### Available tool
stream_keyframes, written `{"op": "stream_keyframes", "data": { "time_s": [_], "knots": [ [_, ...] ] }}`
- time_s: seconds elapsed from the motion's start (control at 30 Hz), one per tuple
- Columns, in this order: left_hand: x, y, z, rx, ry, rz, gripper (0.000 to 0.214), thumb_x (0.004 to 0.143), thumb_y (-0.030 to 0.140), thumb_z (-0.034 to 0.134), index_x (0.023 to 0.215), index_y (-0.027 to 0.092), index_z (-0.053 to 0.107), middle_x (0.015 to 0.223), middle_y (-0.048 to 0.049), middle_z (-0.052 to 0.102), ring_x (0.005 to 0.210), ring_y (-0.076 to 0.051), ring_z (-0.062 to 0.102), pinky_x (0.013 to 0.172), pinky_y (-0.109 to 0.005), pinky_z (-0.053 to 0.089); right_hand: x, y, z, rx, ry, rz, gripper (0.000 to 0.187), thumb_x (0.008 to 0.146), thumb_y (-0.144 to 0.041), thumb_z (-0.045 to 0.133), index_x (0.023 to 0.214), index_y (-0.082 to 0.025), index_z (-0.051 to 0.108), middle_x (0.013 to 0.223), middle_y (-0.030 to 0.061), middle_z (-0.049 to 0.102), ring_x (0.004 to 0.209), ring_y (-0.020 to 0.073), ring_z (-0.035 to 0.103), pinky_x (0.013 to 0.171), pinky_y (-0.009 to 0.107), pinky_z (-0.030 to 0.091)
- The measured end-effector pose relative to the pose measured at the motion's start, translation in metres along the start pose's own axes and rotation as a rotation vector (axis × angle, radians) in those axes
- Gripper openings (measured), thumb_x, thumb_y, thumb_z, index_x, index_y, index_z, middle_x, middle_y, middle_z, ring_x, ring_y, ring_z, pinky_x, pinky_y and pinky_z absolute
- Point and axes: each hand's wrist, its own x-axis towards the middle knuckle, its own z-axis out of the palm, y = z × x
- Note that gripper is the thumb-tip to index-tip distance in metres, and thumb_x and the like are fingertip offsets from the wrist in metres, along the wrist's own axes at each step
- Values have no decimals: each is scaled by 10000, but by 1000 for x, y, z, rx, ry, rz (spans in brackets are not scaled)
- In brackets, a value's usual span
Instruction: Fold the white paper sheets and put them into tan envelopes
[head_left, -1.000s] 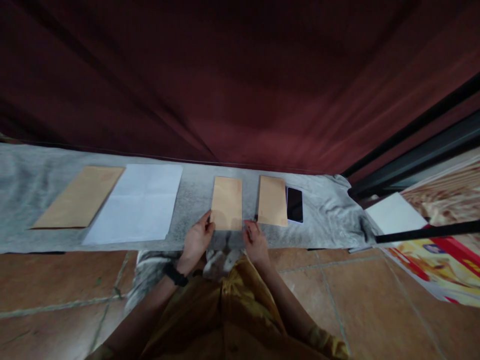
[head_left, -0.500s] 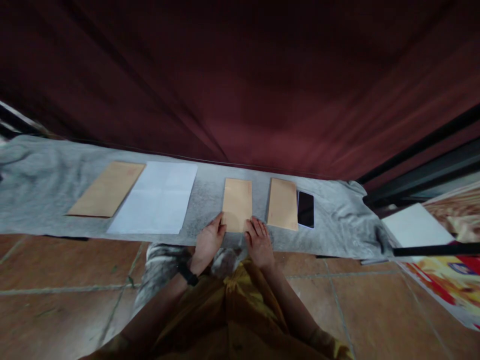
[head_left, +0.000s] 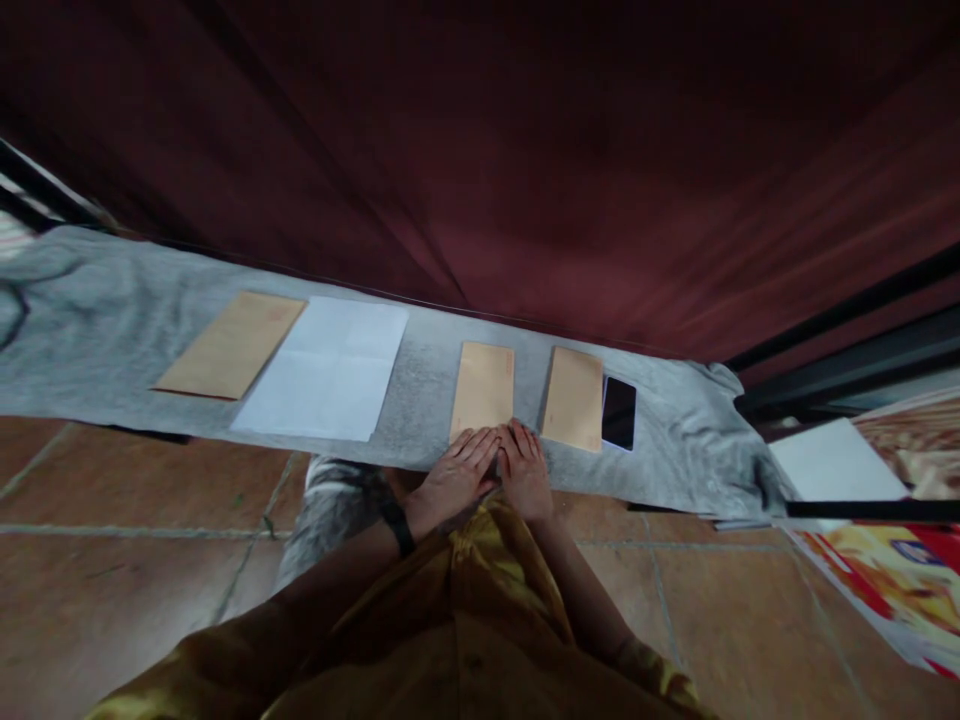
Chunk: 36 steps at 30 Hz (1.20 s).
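The left hand is meeting the right hand, slightly spread fingers covering the envelope's near edge, open cloth flanking them.

The middle envelope, the right-hand envelope and the left-hand envelope look like smooth, matt brown paper, the white sheets are matt paper with a faint crease, and the phone has a dark, glossy, glass-like face. The grey cover is soft, plush-looking cloth, rumpled towards its ends, and the dark red curtain is matt, creased fabric. The person's mustard shirt has a satiny sheen, while the terracotta-like floor tiles carry a dull shine.
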Motion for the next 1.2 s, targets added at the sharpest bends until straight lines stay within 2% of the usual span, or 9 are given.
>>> {"op": "stream_keyframes", "data": {
  "time_s": [0.13,0.37,0.5,0.67,0.8,0.97,1.2],
  "knots": [
    [-2,-3,6,4,-29,20,631,958,333,563,1506,49,431,1593,-227,411,1520,-302,333,1258,-498,264,6,-7,-3,67,12,11,449,1052,-218,361,1448,-131,555,1526,156,513,1455,248,416,1219,473,326],
    [-1,-4,9,11,-1,21,492,936,159,505,1399,1,553,1473,-253,549,1472,-297,422,1257,-491,281,10,-22,2,156,-65,-74,455,1080,-282,353,1471,-127,526,1502,140,549,1441,213,442,1231,442,315],
    [-4,-6,8,33,26,63,523,936,258,575,1387,-7,561,1476,-263,543,1467,-308,427,1253,-478,289,4,-17,5,108,-69,-88,483,1092,-314,327,1518,-137,471,1548,126,503,1468,216,409,1244,450,290],
    [-8,-10,5,93,-8,89,611,943,375,608,1428,12,523,1524,-246,498,1481,-301,407,1250,-460,285,0,-10,5,65,-71,-112,503,1095,-322,305,1549,-144,429,1566,122,479,1482,225,395,1239,463,305],
    [-13,-13,-1,120,-21,79,614,975,398,567,1466,39,491,1552,-225,469,1487,-295,399,1253,-457,275,-2,-6,3,43,-69,-100,497,1093,-317,314,1527,-126,462,1561,138,483,1486,239,389,1234,476,317],
    [-23,-21,-7,73,33,37,592,994,399,534,1480,65,488,1556,-208,471,1488,-294,398,1256,-462,275,-6,0,0,21,-52,-65,483,1082,-294,361,1517,-117,475,1557,147,485,1481,251,400,1227,479,331],
    [-33,-36,-9,31,54,-23,554,1001,363,498,1467,64,503,1547,-203,483,1472,-293,423,1224,-450,344,-10,8,-3,3,-18,-29,470,1066,-276,415,1504,-124,495,1544,132,506,1461,265,428,1217,478,347]
  ]
}}
